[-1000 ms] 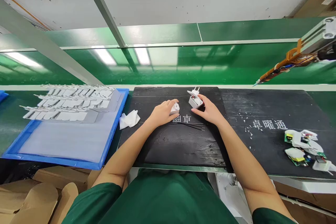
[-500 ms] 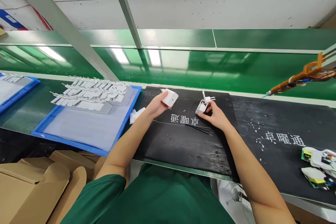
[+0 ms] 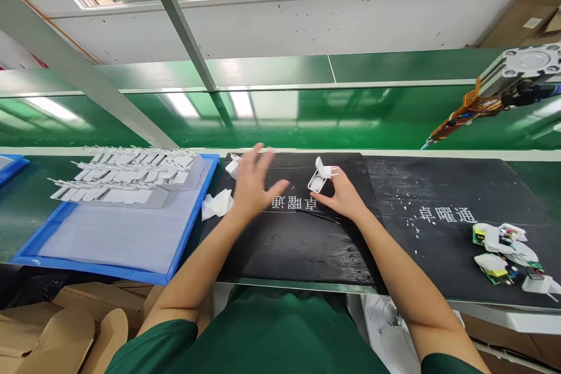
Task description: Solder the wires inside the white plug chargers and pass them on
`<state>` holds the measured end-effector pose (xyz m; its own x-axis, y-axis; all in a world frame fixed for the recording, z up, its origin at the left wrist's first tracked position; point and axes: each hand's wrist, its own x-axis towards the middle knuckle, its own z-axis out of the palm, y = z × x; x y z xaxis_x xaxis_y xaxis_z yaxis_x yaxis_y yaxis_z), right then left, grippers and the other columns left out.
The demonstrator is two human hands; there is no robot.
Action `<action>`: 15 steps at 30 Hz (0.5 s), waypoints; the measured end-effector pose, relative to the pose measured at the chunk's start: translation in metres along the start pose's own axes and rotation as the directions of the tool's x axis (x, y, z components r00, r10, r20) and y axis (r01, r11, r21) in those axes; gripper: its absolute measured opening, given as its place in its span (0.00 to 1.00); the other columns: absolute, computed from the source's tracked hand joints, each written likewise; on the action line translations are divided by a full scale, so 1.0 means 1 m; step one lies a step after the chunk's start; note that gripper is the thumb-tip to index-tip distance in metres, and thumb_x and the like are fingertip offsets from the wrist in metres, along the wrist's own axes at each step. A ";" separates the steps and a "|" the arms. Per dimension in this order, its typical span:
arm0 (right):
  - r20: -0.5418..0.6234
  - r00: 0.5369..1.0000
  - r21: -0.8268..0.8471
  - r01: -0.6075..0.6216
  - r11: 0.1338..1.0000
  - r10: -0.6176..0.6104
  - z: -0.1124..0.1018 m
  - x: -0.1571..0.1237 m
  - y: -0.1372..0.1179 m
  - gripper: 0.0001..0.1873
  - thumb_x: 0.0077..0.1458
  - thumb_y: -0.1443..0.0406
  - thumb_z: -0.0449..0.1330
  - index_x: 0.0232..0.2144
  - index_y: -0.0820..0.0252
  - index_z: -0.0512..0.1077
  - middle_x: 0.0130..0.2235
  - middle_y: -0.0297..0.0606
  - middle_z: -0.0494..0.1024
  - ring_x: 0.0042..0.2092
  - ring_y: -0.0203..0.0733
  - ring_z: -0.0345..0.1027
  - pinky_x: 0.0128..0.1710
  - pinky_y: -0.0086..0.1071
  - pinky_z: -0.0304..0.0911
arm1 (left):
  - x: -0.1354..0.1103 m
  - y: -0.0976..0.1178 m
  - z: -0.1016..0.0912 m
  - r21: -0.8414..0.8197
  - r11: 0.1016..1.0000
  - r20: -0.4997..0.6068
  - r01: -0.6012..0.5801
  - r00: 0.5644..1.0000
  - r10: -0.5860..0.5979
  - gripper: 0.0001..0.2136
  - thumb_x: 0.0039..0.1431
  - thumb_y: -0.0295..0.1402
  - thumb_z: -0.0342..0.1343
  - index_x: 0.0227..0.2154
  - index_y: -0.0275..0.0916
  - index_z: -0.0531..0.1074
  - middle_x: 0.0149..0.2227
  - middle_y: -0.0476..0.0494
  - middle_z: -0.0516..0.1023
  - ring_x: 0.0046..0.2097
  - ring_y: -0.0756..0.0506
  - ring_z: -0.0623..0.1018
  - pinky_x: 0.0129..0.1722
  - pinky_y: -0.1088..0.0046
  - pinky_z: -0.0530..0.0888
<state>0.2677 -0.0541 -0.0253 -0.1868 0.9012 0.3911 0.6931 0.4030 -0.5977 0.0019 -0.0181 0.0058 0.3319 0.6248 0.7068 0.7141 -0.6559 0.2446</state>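
Left hand (image 3: pixel 254 184) ditched its white cover (image 3: pixel 232 165) by the desk's far edge, grip wide open. Right hand (image 3: pixel 344 198) pinches the light, stiff-looking charger shell (image 3: pixel 319 175) by its sides.

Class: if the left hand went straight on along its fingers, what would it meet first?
Probably the green conveyor belt beyond the black mat; the left hand seems to pass the white part.

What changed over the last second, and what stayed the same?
The left hand let go of the white cover, which now lies near the far left corner of the black mat; the hand is open. The right hand still grips the pronged charger housing. The blue tray and circuit boards stayed put.
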 end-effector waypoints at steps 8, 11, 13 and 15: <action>-0.089 0.985 -0.101 0.140 0.985 -0.149 -0.014 -0.001 -0.017 0.26 0.53 0.57 0.63 0.54 0.55 0.64 0.51 0.49 0.73 0.53 0.55 0.69 0.53 0.54 0.70 | 0.009 0.077 0.036 -0.178 0.982 0.194 0.060 0.981 -0.025 0.33 0.57 0.49 0.63 0.62 0.39 0.65 0.70 0.28 0.55 0.70 0.30 0.58 0.67 0.48 0.61; -0.112 0.979 -0.126 0.154 0.980 -0.168 -0.016 0.003 -0.026 0.27 0.54 0.59 0.62 0.56 0.55 0.64 0.52 0.49 0.74 0.54 0.54 0.69 0.53 0.53 0.69 | 0.011 0.076 0.038 -0.367 0.892 0.307 0.264 0.940 -0.151 0.30 0.55 0.46 0.65 0.57 0.37 0.68 0.61 0.30 0.71 0.61 0.34 0.72 0.59 0.55 0.72; -0.100 0.979 -0.131 0.164 0.978 -0.177 -0.018 0.005 -0.035 0.28 0.55 0.59 0.61 0.57 0.56 0.64 0.53 0.49 0.74 0.54 0.53 0.70 0.53 0.52 0.70 | 0.013 0.076 0.036 -0.483 0.773 0.412 0.411 0.886 -0.213 0.25 0.57 0.41 0.64 0.55 0.37 0.69 0.50 0.37 0.80 0.49 0.40 0.79 0.50 0.64 0.77; -0.020 0.985 -0.106 0.167 0.980 -0.170 -0.029 0.004 -0.041 0.29 0.56 0.58 0.61 0.59 0.54 0.63 0.54 0.47 0.75 0.54 0.52 0.71 0.53 0.50 0.71 | 0.014 0.075 0.033 -0.547 0.638 0.493 0.542 0.825 -0.277 0.21 0.57 0.38 0.62 0.52 0.38 0.71 0.42 0.42 0.82 0.41 0.44 0.80 0.43 0.69 0.77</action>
<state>0.2583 -0.0719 0.0210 -0.2880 0.8161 0.5010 0.7219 0.5288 -0.4464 0.0805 -0.0443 0.0124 0.3796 0.9059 0.1877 0.2984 -0.3120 0.9020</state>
